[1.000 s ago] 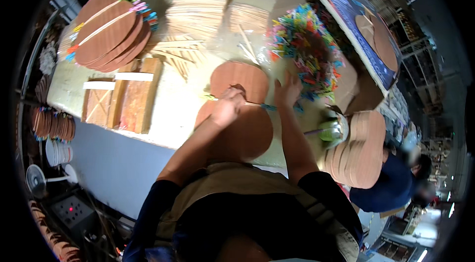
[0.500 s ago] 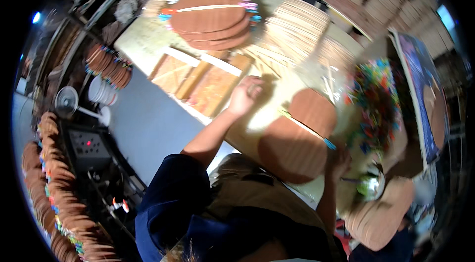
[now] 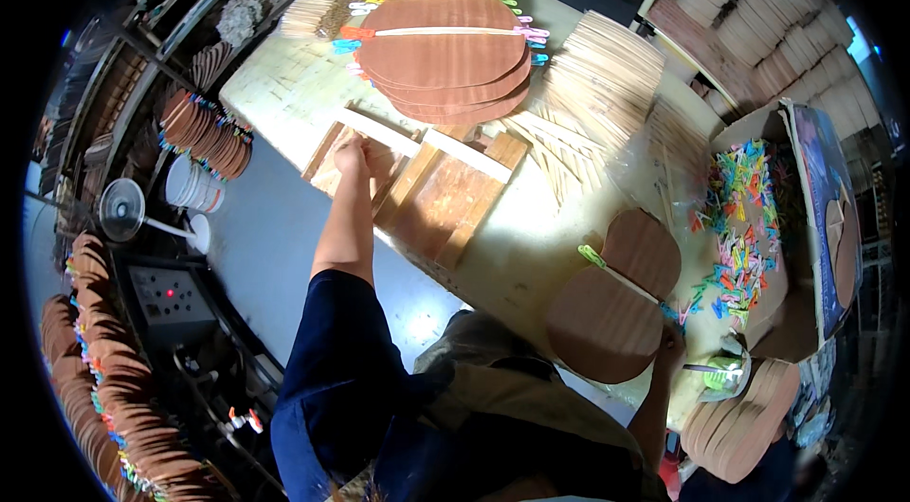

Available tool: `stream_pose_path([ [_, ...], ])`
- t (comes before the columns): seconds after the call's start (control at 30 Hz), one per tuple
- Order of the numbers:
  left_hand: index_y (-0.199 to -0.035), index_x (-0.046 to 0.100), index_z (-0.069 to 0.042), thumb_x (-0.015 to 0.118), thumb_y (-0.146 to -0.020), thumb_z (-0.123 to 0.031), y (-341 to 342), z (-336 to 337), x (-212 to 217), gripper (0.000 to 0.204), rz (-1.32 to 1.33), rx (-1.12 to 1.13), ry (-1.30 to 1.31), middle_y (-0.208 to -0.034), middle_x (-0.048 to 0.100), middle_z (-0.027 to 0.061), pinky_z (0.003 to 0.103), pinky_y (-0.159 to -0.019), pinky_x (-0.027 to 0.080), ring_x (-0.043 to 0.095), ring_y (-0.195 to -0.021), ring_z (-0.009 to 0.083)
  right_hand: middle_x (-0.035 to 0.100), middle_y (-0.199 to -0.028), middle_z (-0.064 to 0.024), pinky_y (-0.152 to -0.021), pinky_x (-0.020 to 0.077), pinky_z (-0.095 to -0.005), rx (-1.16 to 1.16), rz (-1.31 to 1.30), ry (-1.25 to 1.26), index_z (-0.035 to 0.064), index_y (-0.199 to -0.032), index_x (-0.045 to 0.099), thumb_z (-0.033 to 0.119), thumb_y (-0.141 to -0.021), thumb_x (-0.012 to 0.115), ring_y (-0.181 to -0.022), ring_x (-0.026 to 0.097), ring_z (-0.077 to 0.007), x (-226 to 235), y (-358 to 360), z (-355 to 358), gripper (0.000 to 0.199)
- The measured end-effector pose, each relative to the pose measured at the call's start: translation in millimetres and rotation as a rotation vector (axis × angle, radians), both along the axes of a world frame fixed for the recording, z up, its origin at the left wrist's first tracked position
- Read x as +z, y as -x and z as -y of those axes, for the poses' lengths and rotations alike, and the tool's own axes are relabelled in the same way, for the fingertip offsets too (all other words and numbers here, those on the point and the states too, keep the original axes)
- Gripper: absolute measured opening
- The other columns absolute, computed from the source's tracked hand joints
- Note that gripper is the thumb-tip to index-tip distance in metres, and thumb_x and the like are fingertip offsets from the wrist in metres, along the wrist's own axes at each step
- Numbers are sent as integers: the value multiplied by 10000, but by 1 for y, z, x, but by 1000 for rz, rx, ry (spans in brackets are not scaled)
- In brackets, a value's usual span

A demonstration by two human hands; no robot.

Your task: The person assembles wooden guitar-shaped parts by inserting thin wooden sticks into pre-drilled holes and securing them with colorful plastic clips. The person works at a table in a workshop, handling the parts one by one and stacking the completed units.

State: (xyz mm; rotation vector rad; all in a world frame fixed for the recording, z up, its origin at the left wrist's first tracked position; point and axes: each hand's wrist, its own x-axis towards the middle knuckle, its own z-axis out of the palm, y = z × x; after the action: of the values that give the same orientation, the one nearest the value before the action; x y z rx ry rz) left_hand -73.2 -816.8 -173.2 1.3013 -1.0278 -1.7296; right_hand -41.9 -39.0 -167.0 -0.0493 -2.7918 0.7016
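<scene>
- Your left hand (image 3: 351,158) — fingers curled, contents hidden — at the left part of the wooden frame (image 3: 434,205).
- Your right hand (image 3: 671,347), beside the blue clothespin (image 3: 669,312); whether closed, cannot tell.
- Brown figure-eight panel (image 3: 605,329), flat on your desk (image 3: 517,260); pale strip (image 3: 633,286) across its waist, green clothespin (image 3: 591,256) at the left end.

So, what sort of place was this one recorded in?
Probably a small woodworking workshop: the worktable carries a stack of brown double-lobed panels, bundled pale strips and a heap of coloured clips, while rows of similar panels fill the lower left.
</scene>
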Motion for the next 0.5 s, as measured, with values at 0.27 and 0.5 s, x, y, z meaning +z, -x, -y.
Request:
stream_pose_path([
  [0.27, -726, 577, -17, 629, -844, -67, -14, 26, -17, 139, -152, -44, -199, -688, 583, 66, 265, -435, 400, 491, -535, 121, 615, -912, -48, -670, 472, -269, 189, 171, 224, 69, -1079, 642, 0, -775, 624, -798, 585, -137, 28, -8, 22, 313],
  [0.5, -913, 637, -26, 580, -901, -160, -26, -149, 101, 147, -208, -7, 725, -885, 620, 33, 257, -765, 461, 554, -813, 117, 527, -1112, -152, -867, 483, -357, 249, 178, 106, 50, -1195, 559, -3, -772, 575, -1036, 565, -283, 12, -25, 1, 427],
])
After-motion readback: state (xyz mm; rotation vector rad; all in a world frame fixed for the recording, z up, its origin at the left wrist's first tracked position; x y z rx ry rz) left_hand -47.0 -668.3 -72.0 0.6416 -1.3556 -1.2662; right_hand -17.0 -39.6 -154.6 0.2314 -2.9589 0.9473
